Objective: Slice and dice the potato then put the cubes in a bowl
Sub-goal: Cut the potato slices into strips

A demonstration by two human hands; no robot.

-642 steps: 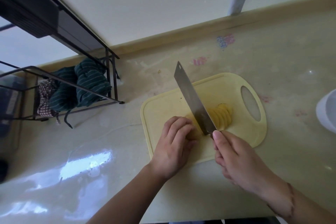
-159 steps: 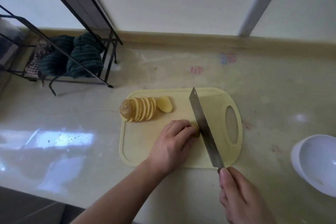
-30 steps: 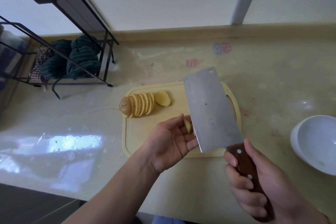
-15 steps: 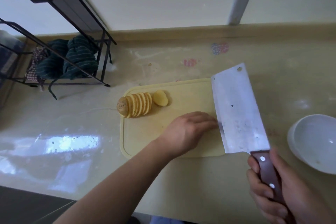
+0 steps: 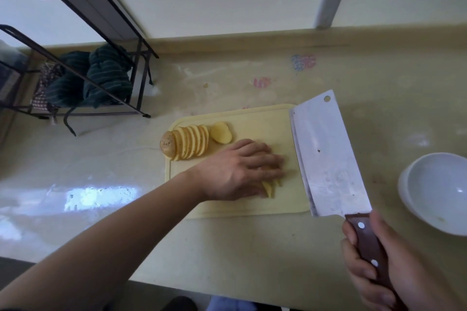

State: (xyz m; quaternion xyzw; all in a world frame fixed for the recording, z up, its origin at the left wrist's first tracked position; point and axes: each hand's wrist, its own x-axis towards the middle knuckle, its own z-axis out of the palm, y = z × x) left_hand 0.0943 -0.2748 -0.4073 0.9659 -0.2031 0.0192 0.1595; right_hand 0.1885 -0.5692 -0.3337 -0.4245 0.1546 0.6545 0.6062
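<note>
A pale yellow cutting board [image 5: 255,118] lies on the counter. At its back left leans a row of potato slices [image 5: 187,142], with a single slice [image 5: 221,132] lying beside it. My left hand [image 5: 240,171] lies flat, palm down, on the board, its fingers straight over a few potato strips [image 5: 270,187] that peek out under it. My right hand [image 5: 389,267] grips the brown handle of a cleaver [image 5: 326,159], whose broad blade hangs flat-side up over the board's right end. A white bowl [image 5: 437,192] stands at the right.
A black wire rack [image 5: 83,76] with dark striped cloths [image 5: 96,78] stands at the back left against the wall. The counter's front edge runs close below my arms. Faint coloured marks [image 5: 303,62] stain the counter behind the board.
My left hand turned palm down and came to rest flat on the potato strips. The cleaver swung right, away from the hand, to the board's right end.
</note>
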